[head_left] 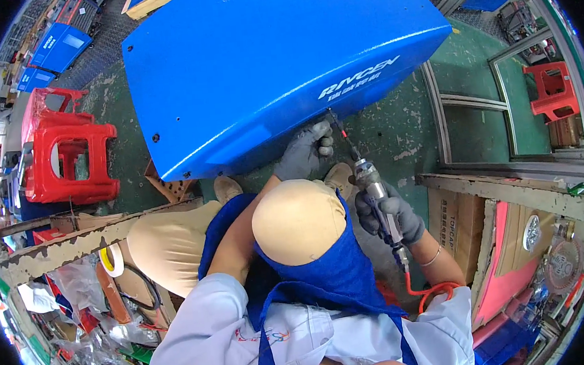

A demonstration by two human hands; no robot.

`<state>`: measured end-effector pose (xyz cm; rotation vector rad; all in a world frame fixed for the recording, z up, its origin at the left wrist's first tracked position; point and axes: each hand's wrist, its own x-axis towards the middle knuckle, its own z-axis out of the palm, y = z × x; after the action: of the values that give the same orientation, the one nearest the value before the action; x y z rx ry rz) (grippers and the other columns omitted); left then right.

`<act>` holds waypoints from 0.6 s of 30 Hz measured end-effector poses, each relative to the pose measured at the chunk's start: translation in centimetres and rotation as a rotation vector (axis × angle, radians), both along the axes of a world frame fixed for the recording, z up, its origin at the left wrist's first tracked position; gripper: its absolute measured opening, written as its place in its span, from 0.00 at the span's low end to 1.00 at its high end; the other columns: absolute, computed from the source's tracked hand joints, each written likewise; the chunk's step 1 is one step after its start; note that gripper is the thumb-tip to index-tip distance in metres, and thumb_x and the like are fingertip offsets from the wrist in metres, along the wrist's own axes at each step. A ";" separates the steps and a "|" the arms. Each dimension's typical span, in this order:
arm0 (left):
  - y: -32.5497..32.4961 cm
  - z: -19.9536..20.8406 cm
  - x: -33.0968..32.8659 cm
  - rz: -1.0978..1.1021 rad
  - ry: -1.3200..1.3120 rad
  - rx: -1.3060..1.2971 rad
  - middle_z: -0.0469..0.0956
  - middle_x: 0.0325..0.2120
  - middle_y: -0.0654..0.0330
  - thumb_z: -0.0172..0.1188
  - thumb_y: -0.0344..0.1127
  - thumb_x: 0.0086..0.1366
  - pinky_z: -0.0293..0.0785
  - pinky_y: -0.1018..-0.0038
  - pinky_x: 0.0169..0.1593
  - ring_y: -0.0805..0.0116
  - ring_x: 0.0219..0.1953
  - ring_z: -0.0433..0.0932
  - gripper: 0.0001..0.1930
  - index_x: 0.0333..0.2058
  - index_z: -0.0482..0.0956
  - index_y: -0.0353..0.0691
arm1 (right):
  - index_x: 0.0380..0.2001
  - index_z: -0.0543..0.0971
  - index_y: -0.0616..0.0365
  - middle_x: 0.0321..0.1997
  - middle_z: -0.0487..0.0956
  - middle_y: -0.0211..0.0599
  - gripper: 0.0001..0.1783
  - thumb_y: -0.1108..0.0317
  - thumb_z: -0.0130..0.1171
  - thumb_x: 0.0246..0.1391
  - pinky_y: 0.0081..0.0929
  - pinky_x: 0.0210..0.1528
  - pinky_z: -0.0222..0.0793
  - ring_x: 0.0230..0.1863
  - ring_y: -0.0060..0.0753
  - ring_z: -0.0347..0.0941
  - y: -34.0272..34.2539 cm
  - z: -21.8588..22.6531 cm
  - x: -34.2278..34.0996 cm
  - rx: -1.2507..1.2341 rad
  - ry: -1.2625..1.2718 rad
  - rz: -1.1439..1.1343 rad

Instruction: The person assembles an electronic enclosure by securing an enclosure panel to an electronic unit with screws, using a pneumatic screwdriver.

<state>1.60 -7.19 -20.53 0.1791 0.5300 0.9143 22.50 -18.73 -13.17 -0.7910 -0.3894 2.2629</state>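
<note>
My right hand [392, 214], in a dark grey glove, is wrapped round a silver pneumatic screwdriver [372, 184] with a red hose [410, 284] at its rear end. Its long thin bit slants up and away to the lower front edge of a large blue metal cover [261, 54]. Close beside the bit's tip, my gloved left hand [305, 150] is at the near edge of that cover with its fingers curled. What those fingers hold, if anything, is hidden. Small dark screws or holes dot the cover's left side.
Red plastic stools [74, 162] stand at the left, another red stool [551, 90] at the far right. Worn-edged shelves flank my legs; the left shelf [71, 251] holds plastic bags and tape, the right one cardboard boxes [457, 228]. A metal frame [474, 103] rises at the right.
</note>
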 end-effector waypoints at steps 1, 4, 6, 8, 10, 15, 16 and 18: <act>0.1 0.2 0.0 -0.019 -0.022 0.013 0.67 0.29 0.67 0.56 0.34 0.67 0.64 0.83 0.28 0.78 0.29 0.65 0.08 0.42 0.73 0.40 | 0.58 0.61 0.55 0.31 0.74 0.35 0.40 0.65 0.66 0.39 0.24 0.26 0.71 0.23 0.27 0.72 0.6 0.0 0.1 0.121 -0.230 0.082; 1.0 -0.3 0.3 0.025 -0.068 0.026 0.68 0.30 0.67 0.58 0.35 0.66 0.64 0.83 0.28 0.78 0.28 0.65 0.10 0.43 0.74 0.39 | 0.59 0.59 0.56 0.33 0.75 0.37 0.45 0.61 0.68 0.36 0.29 0.29 0.73 0.26 0.32 0.74 1.0 -1.5 0.4 0.489 -0.748 0.176; 1.3 -1.7 -0.1 0.036 -0.091 -0.031 0.68 0.30 0.67 0.59 0.35 0.65 0.64 0.83 0.27 0.79 0.28 0.65 0.12 0.45 0.74 0.38 | 0.60 0.58 0.56 0.35 0.78 0.43 0.49 0.57 0.70 0.34 0.38 0.35 0.74 0.31 0.43 0.78 1.5 -2.1 0.3 0.963 -1.194 0.121; 1.1 -3.3 -0.7 0.047 -0.114 -0.099 0.68 0.29 0.67 0.59 0.35 0.64 0.64 0.83 0.27 0.79 0.28 0.65 0.13 0.46 0.74 0.38 | 0.59 0.57 0.59 0.38 0.78 0.47 0.48 0.57 0.69 0.35 0.40 0.38 0.73 0.35 0.48 0.78 1.9 -0.6 0.4 0.891 -1.221 0.199; 1.1 -4.2 -1.3 0.090 -0.046 -0.194 0.68 0.28 0.67 0.60 0.36 0.64 0.64 0.83 0.26 0.79 0.27 0.65 0.15 0.47 0.74 0.36 | 0.59 0.57 0.61 0.40 0.77 0.52 0.48 0.57 0.69 0.36 0.42 0.40 0.72 0.38 0.53 0.78 2.5 0.7 0.5 0.815 -1.250 0.268; 1.5 -1.4 -0.8 -0.024 0.004 -0.079 0.67 0.26 0.68 0.59 0.37 0.65 0.65 0.83 0.27 0.79 0.27 0.65 0.15 0.47 0.74 0.35 | 0.59 0.58 0.60 0.38 0.77 0.47 0.48 0.58 0.70 0.36 0.35 0.37 0.73 0.36 0.45 0.78 3.4 1.1 2.2 0.907 -1.550 0.496; 1.7 -0.5 -0.6 -0.072 0.025 -0.045 0.67 0.26 0.68 0.58 0.37 0.65 0.65 0.83 0.28 0.79 0.26 0.65 0.15 0.47 0.74 0.35 | 0.59 0.58 0.60 0.38 0.77 0.47 0.48 0.58 0.70 0.36 0.35 0.37 0.73 0.36 0.45 0.78 3.6 0.8 2.8 0.908 -1.548 0.496; 2.0 0.8 0.5 -0.087 0.046 0.017 0.68 0.26 0.68 0.58 0.37 0.65 0.65 0.83 0.28 0.79 0.26 0.65 0.16 0.48 0.74 0.35 | 0.58 0.60 0.59 0.36 0.75 0.35 0.46 0.63 0.71 0.36 0.26 0.36 0.72 0.33 0.28 0.74 3.9 0.4 3.7 0.620 -0.876 0.333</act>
<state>2.07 -5.23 -19.75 0.2369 0.5535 0.8320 26.25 -14.84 -12.81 -1.3945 -1.6257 1.7558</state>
